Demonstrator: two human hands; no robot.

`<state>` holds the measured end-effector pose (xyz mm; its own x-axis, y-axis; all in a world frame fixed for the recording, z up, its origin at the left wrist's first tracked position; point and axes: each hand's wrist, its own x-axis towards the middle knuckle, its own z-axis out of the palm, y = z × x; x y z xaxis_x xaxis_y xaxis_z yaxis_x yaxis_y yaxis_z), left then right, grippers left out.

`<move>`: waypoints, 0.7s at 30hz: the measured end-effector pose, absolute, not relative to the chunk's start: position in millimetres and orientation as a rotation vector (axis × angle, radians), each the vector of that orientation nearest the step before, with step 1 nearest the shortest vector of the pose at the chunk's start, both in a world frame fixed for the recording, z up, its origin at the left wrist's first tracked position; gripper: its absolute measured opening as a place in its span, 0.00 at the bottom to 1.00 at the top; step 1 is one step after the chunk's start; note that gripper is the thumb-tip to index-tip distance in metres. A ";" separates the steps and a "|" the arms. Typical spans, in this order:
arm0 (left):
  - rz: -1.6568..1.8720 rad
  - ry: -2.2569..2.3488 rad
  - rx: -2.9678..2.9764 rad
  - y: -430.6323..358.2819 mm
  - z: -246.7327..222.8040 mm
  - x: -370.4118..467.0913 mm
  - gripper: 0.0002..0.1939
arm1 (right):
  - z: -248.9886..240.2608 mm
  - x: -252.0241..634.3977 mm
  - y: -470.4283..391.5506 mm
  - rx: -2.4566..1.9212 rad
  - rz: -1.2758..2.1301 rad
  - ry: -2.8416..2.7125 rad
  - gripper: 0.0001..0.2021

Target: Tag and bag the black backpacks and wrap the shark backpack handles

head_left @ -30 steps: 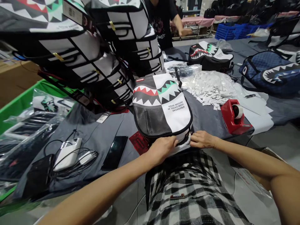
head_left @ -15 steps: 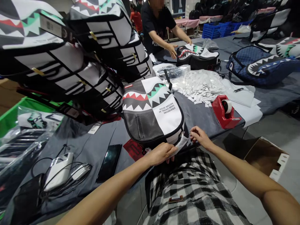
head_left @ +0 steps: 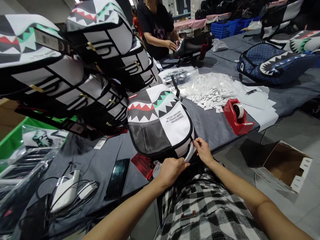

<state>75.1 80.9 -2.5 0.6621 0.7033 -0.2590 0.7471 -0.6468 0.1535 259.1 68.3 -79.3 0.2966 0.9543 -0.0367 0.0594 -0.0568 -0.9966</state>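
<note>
A black and white backpack (head_left: 160, 123) with a shark-mouth print lies front up at the table edge. Its carry handle (head_left: 191, 151), covered in a thin white wrap, curves out at the near end. My left hand (head_left: 173, 170) is closed around the handle's left part. At the other end, my right hand (head_left: 203, 150) pinches the wrapped handle between thumb and fingers. A red tag (head_left: 142, 164) and a bit of clear plastic (head_left: 157, 169) lie beside my left hand, partly under the backpack.
Stacked backpacks (head_left: 100, 43) stand at the left. A black phone (head_left: 117, 178) and a white charger with cables (head_left: 65, 191) lie nearer. To the right are a red tape dispenser (head_left: 237, 118), white slips (head_left: 212, 91) and an open carton (head_left: 285, 165). Across the table, a co-worker (head_left: 157, 33) handles another bag.
My right hand has moved in to grip the handle, and the loose white wrap now lies around it. The co-worker's bag has been tipped up.
</note>
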 end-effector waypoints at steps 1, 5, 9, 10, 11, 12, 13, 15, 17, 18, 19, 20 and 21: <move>-0.267 1.171 2.662 80.2 -3.6 75.3 0.18 | -81.3 256.7 70.4 -1.438 0.976 -1.001 0.27; -0.249 1.165 2.710 80.1 -4.6 75.9 0.18 | -82.3 256.4 74.9 -1.454 0.934 -1.023 0.26; -0.146 1.175 2.710 80.2 -4.4 76.5 0.17 | -71.3 269.7 66.4 -1.428 1.163 -1.033 0.25; -0.120 1.173 2.703 79.9 -4.5 76.8 0.17 | -67.6 271.5 61.9 -1.409 1.258 -0.990 0.26; -0.097 1.169 2.693 79.6 -4.6 77.1 0.17 | -64.2 271.4 56.7 -1.378 1.366 -0.932 0.27; -0.076 1.169 2.679 79.3 -4.6 77.4 0.17 | -61.4 269.3 51.2 -1.329 1.475 -0.865 0.27; -0.060 1.175 2.663 78.9 -4.4 77.4 0.17 | -59.4 265.4 45.9 -1.266 1.572 -0.795 0.28; -0.052 1.195 2.629 78.3 -2.7 76.8 0.19 | -58.6 254.2 36.7 -1.133 1.676 -0.667 0.29; -0.072 1.205 2.581 78.8 1.3 74.7 0.20 | -61.1 243.6 30.7 -1.041 1.662 -0.561 0.29; -0.083 1.198 2.547 79.7 4.2 73.2 0.21 | -62.9 240.1 28.9 -1.014 1.642 -0.519 0.29; -0.089 1.173 2.503 81.3 7.4 71.7 0.22 | -64.7 238.3 27.8 -0.996 1.634 -0.489 0.28; -0.092 1.128 2.444 83.5 10.7 70.1 0.23 | -66.4 238.0 27.2 -0.982 1.640 -0.474 0.28; -0.090 1.066 2.375 86.3 13.8 68.8 0.24 | -67.8 238.7 27.0 -0.973 1.652 -0.471 0.27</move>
